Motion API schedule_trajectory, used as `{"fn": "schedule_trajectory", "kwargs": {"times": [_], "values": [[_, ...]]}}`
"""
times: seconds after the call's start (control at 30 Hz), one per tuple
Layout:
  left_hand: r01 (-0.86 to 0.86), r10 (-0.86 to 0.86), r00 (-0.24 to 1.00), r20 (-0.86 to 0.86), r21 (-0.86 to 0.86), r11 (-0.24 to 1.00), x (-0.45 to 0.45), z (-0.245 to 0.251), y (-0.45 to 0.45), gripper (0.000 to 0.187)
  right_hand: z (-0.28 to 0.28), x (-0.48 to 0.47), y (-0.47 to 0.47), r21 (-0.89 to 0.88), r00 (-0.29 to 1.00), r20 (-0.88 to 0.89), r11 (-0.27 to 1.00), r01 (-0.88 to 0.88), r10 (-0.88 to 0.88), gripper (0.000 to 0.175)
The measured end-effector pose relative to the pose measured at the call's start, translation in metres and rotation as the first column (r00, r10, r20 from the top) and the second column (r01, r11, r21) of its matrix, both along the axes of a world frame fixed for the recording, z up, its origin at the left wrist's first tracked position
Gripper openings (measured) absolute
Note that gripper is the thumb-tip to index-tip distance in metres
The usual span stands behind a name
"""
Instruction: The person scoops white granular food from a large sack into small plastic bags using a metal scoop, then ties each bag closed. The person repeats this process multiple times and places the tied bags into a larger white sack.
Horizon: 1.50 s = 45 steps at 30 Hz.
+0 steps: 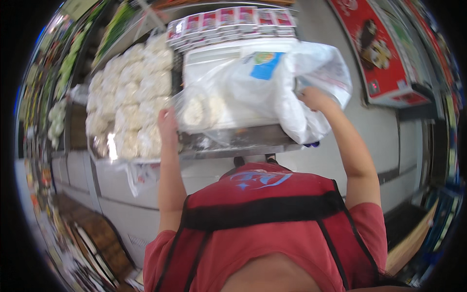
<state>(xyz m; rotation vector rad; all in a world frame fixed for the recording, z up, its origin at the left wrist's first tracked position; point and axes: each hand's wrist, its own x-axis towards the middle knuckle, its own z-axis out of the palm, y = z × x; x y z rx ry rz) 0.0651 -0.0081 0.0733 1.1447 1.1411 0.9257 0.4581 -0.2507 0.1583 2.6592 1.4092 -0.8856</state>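
A large white plastic bag [251,87] with a printed blue patch lies across the counter before me, its mouth folded back at the right. Through clear film at its left end show two pale, round bundles [200,111] that look like noodles. My right hand [315,98] is at the bag's mouth with curled fingers, the fingertips partly hidden inside. Blurred, my left hand [168,124] is beside the bag's left end, between it and the rows of bagged pale bundles [129,95]. Whether it grips the film is unclear.
Pink-and-white packs [230,22] are stacked behind the bag. A pale flat surface [204,62] lies under it, above the metal counter edge [240,149]. Vegetable shelves [69,65] stand left; a red freezer [379,54] stands right across the tiled floor [375,127].
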Motion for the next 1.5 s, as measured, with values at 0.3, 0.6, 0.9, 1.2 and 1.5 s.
{"fn": "schedule_trajectory", "kwargs": {"times": [0.3,0.6,0.9,1.2,1.5], "values": [[-0.035,0.037,0.999,0.036,-0.043,0.998,0.011,0.022,-0.001,0.014,0.002,-0.148,0.088,0.635,0.735,-0.628,0.715,0.293,0.257,0.039],[-0.002,0.001,0.995,0.095,0.015,1.000,0.009,0.035,0.009,0.014,-0.094,-0.170,0.217,0.221,0.751,-0.648,0.912,0.345,-0.127,0.027],[0.067,-0.074,0.994,0.083,0.088,0.994,-0.002,0.047,0.015,0.014,-0.045,-0.136,0.169,0.602,0.991,-0.096,0.798,-0.018,0.094,0.011],[0.186,-0.186,0.982,-0.031,0.015,0.982,-0.006,0.049,-0.012,0.017,0.008,-0.170,0.105,0.847,0.967,-0.208,0.522,0.104,0.144,0.051],[0.079,-0.080,0.993,0.088,0.005,0.997,0.008,0.036,0.000,0.022,-0.030,-0.195,0.188,0.337,0.765,0.323,0.688,-0.643,0.558,0.024]]}}
